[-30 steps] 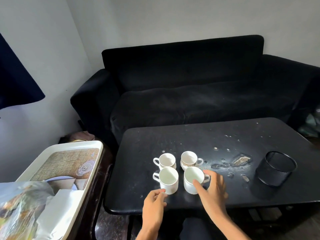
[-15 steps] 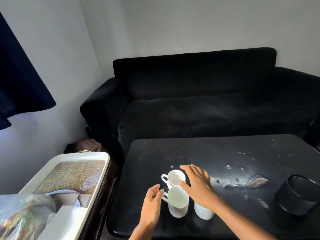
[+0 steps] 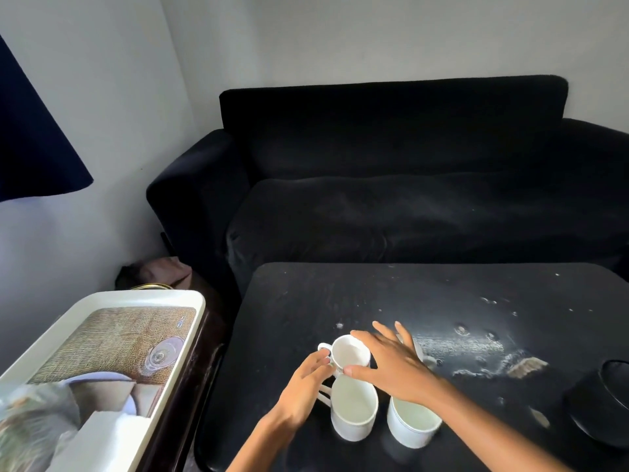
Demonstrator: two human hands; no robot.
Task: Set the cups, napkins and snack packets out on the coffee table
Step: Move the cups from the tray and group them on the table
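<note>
Head view: a fourth cup (image 3: 420, 352) behind the right hand (image 3: 394, 364) is almost fully hidden, only a blurred pale edge shows. That hand lies over the far cup (image 3: 350, 351), thumb curled against its near side; this cup stands on the black bench (image 3: 306, 301), its handle pointing left. Left hand (image 3: 304, 391) has loosely spread fingers touching the same cup's handle side. Two more cups (image 3: 354, 408) (image 3: 413, 422) stand upright just nearer than the far cup. Left of the bench, the tray (image 3: 190, 298) holds napkins (image 3: 109, 437) and a blurred packet (image 3: 30, 427), cut off by the frame.
</note>
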